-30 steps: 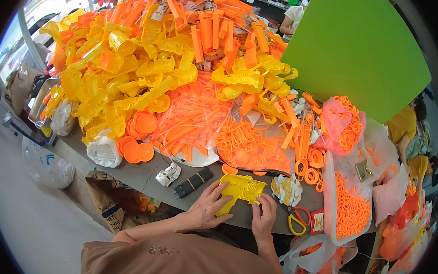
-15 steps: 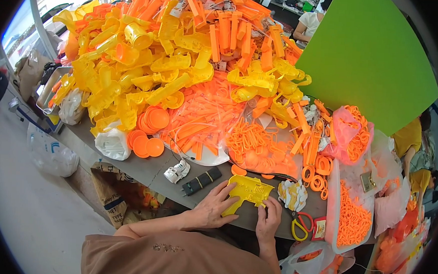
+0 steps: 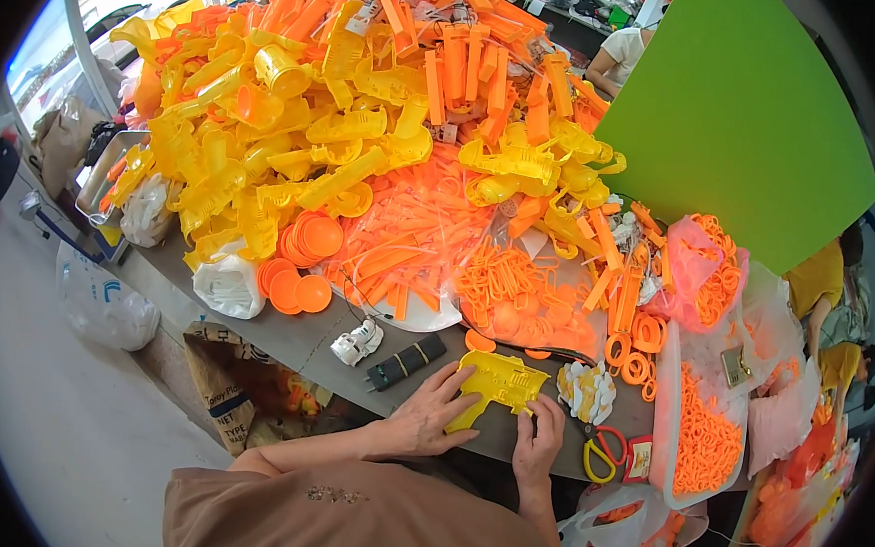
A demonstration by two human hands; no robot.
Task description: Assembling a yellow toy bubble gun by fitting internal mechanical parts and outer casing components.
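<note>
A yellow plastic shell half, shaped like a toy gun (image 3: 507, 382), lies tilted at the front of the table with its ribbed inner side up. My left hand (image 3: 427, 414) holds its grip end, thumb below and fingers over the edge. At the other end, my right hand (image 3: 540, 438) pinches the shell's lower right corner between thumb and fingers. Left of the shell are a dark oblong block (image 3: 406, 362) and a small white plastic part (image 3: 356, 342). To its right lie a pile of white and yellowish pieces (image 3: 586, 392) and scissors (image 3: 604, 452) with red and yellow handles.
A tall heap of yellow shells (image 3: 234, 161) and orange parts (image 3: 460, 64) fills the table's back. Orange discs (image 3: 312, 293) lie left. A clear tub (image 3: 660, 428) of orange rings stands right, before a green panel (image 3: 747, 122). Bags (image 3: 632, 526) hang below the front edge.
The whole view has shifted very slightly. Both hands keep their hold on the yellow shell, which stays almost in the same place.
</note>
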